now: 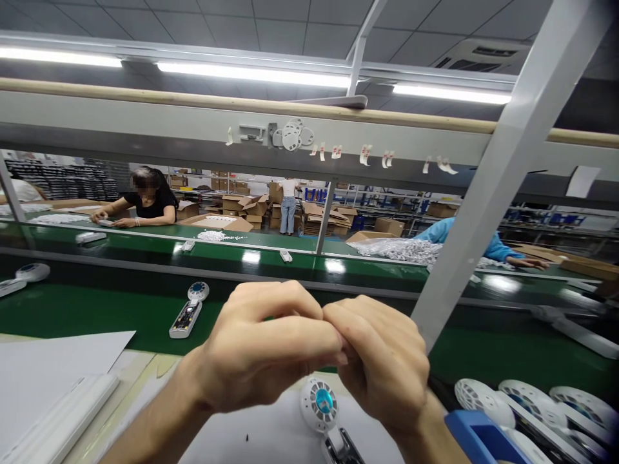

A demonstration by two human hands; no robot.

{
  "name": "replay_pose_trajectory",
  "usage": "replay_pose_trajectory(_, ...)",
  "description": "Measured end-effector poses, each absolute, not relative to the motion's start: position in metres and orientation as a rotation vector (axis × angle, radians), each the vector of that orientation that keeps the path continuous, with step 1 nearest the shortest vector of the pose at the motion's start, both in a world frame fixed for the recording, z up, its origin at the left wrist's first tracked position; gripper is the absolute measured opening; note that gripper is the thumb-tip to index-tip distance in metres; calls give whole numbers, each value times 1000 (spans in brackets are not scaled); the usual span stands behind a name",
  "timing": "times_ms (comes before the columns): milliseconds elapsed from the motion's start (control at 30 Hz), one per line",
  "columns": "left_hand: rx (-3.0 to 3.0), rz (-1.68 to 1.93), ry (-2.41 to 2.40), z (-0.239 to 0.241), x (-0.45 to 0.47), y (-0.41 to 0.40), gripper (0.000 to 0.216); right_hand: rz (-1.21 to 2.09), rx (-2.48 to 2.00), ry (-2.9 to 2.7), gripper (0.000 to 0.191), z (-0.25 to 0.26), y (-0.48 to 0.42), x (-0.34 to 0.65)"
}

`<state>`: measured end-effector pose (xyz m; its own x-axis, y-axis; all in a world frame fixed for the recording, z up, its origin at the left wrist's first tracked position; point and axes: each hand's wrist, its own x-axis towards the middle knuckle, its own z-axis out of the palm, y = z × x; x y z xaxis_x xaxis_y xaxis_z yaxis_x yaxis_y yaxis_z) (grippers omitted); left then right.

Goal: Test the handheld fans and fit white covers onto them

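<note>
My left hand [264, 345] and my right hand [382, 357] are raised in front of me, fingertips pressed together in a pinch. Whatever sits between the fingers is hidden. Below them on the white bench [271, 438] lies a small white hand-held fan part [320, 404] with a blue centre, its handle pointing toward me. A similar fan unit [187, 310] with an exposed circuit board lies on the green conveyor belt [97, 312] to the left.
A slanted grey frame post [488, 187] rises at right. White fan grilles [527, 399] fill a tray at lower right, next to a blue object [478, 438]. Across the belt a person in black [145, 203] and a blue sleeve [488, 245] work; cardboard boxes stand behind.
</note>
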<state>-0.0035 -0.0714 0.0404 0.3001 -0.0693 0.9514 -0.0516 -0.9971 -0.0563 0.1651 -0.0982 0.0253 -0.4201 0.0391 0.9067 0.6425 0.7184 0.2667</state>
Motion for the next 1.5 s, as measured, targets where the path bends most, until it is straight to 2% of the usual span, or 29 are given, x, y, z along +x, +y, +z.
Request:
replay_pose_trajectory(267,-2462,-1687,0,41,-6,-71,21,-726,-552,-1934,17,27,-103,166)
replay_pose_trajectory(1300,-2551,-1887,206,37,-2,-66,8,-776,-603,-1942,22,28,-106,166)
replay_pose_trajectory(1500,-2551,-1821,139,39,-4,-67,14,-791,-595,-1936,20,27,-105,166)
